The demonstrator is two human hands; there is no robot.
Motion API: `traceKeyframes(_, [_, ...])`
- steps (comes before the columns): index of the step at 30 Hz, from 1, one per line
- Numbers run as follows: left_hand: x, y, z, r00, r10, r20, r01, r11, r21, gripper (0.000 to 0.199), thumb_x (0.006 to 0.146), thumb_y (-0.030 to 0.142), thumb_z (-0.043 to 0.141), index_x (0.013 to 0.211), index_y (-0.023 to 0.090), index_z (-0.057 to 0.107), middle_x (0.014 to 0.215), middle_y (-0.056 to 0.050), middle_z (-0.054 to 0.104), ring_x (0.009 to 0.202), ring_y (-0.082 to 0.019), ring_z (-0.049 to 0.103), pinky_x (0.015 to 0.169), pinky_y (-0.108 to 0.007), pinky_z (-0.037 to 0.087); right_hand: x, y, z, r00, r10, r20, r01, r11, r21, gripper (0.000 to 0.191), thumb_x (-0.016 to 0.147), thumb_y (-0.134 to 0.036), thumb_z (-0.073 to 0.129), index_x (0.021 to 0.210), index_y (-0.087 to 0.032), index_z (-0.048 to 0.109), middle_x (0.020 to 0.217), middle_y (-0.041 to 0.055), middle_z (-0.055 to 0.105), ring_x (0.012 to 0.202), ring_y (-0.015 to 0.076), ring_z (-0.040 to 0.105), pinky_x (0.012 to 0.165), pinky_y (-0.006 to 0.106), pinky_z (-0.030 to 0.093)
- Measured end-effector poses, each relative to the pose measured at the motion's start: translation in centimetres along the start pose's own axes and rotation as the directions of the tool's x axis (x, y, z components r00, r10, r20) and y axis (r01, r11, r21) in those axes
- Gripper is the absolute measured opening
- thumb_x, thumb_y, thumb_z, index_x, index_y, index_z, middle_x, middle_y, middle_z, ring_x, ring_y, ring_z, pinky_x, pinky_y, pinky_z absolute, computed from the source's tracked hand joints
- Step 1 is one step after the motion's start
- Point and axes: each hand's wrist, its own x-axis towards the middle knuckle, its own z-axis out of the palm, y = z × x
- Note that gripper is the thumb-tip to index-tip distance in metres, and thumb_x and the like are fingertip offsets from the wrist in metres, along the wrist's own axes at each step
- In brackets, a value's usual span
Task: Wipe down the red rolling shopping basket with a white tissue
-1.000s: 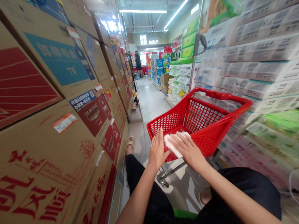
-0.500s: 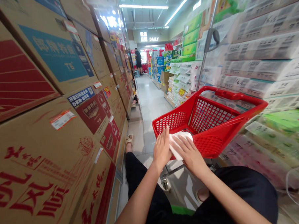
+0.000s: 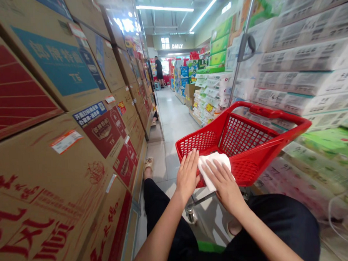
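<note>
A red shopping cart (image 3: pixel 250 163) stands in front of me, its basket tilted in view. Over its near edge, my right hand (image 3: pixel 224 182) lies flat on a folded white cloth (image 3: pixel 214 163), fingers stretched across it. My left hand (image 3: pixel 188 174) is beside the cloth, at the near left corner of the basket, with its fingers extended and nothing visible in it. The cloth covers part of the basket's near wall. What lies under the left palm is hidden.
Stacked cardboard boxes (image 3: pixel 48 151) line the left side. White packs (image 3: pixel 306 59) and green packs (image 3: pixel 330 146) are piled at the right. A metal pole (image 3: pixel 242 54) rises behind the cart. A person (image 3: pixel 159 69) stands far down the aisle. My legs flank the cart's lower frame.
My right hand has moved slightly right with the cloth, and more of the cloth shows. The gap between my hands is a little wider. The distant person has shifted slightly.
</note>
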Motion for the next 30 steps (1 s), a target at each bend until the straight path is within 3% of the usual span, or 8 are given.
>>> traceKeyframes(4, [-0.3,1.0,0.4,1.0,0.016,0.001,-0.016,0.999,0.051,0.093,0.092,0.017,0.068,0.166,0.019,0.011,0.171,-0.011,0.02,0.158,-0.024,0.021,0.127,-0.045,0.03,-0.8,2.3,-0.7,0.999,-0.022,0.034,0.023,0.999,-0.034,0.091,0.085,-0.007,0.048,0.166,-0.028,0.012,0.171,0.0015,0.025,0.158,0.0273,0.018,0.127,0.057,0.018])
traceKeyframes(9, [-1.1,1.7,1.4,0.999,0.015,-0.041,-0.011,0.996,0.089,0.085,0.095,0.025,0.07,0.164,0.029,0.021,0.171,-0.008,0.02,0.157,-0.03,0.024,0.125,-0.049,0.035,-1.7,7.6,-1.8,0.985,0.171,-0.025,-0.172,0.981,-0.09,0.096,0.081,-0.006,0.052,0.165,-0.033,0.014,0.169,0.0026,0.031,0.156,0.0296,0.024,0.126,0.061,0.016])
traceKeyframes(12, [-1.6,1.5,1.9,0.997,0.042,-0.068,-0.033,0.992,0.124,0.075,0.098,0.027,0.066,0.162,0.037,0.028,0.171,-0.003,0.022,0.157,-0.031,0.022,0.126,-0.052,0.033,-1.4,6.5,-1.4,0.977,0.207,-0.05,-0.21,0.974,-0.079,0.098,0.079,-0.006,0.053,0.166,-0.031,0.015,0.168,0.0051,0.033,0.156,0.0326,0.024,0.125,0.062,0.019])
traceKeyframes(17, [-2.0,0.7,2.1,0.995,0.048,-0.083,-0.039,0.994,0.105,0.071,0.1,0.024,0.062,0.161,0.038,0.03,0.17,0.0,0.026,0.157,-0.031,0.022,0.126,-0.054,0.034,-1.0,3.3,-0.5,0.999,0.052,-0.017,-0.052,0.998,-0.019,0.095,0.08,-0.004,0.049,0.165,-0.03,0.017,0.17,0.0055,0.029,0.157,0.032,0.019,0.125,0.06,0.023])
traceKeyframes(20, [-1.9,0.6,2.0,0.996,0.049,-0.08,-0.043,0.997,0.065,0.072,0.099,0.023,0.063,0.161,0.041,0.03,0.169,0.001,0.028,0.157,-0.031,0.022,0.125,-0.055,0.034,-1.4,5.8,-0.9,0.999,0.041,-0.003,-0.041,0.998,-0.053,0.091,0.082,-0.007,0.049,0.164,-0.035,0.021,0.169,0.0022,0.032,0.156,0.0295,0.024,0.126,0.061,0.017])
traceKeyframes(24, [-1.7,0.9,2.3,0.995,0.037,-0.095,-0.034,0.999,0.035,0.073,0.098,0.022,0.064,0.16,0.042,0.031,0.168,0.0,0.03,0.158,-0.032,0.022,0.124,-0.058,0.035,-1.8,9.0,-1.5,0.988,0.15,-0.048,-0.155,0.979,-0.129,0.097,0.077,-0.006,0.051,0.164,-0.036,0.02,0.167,0.0025,0.035,0.155,0.0308,0.027,0.125,0.066,0.012])
traceKeyframes(27, [-1.6,1.0,2.4,0.994,0.028,-0.103,-0.026,0.999,0.022,0.07,0.099,0.02,0.062,0.159,0.043,0.033,0.168,0.002,0.03,0.158,-0.031,0.018,0.125,-0.058,0.033,-1.6,7.4,-1.3,0.985,0.17,-0.044,-0.174,0.977,-0.122,0.1,0.075,-0.005,0.053,0.165,-0.033,0.02,0.169,0.0041,0.03,0.157,0.0338,0.02,0.124,0.065,0.017])
traceKeyframes(30, [-1.8,0.8,2.4,0.994,0.034,-0.103,-0.033,0.999,0.011,0.068,0.1,0.02,0.061,0.158,0.042,0.035,0.168,0.002,0.032,0.159,-0.031,0.017,0.125,-0.058,0.033,-1.5,4.5,-0.9,0.995,0.099,0.01,-0.098,0.993,-0.069,0.095,0.079,-0.006,0.052,0.165,-0.03,0.021,0.172,0.005,0.024,0.158,0.0339,0.013,0.125,0.061,0.02])
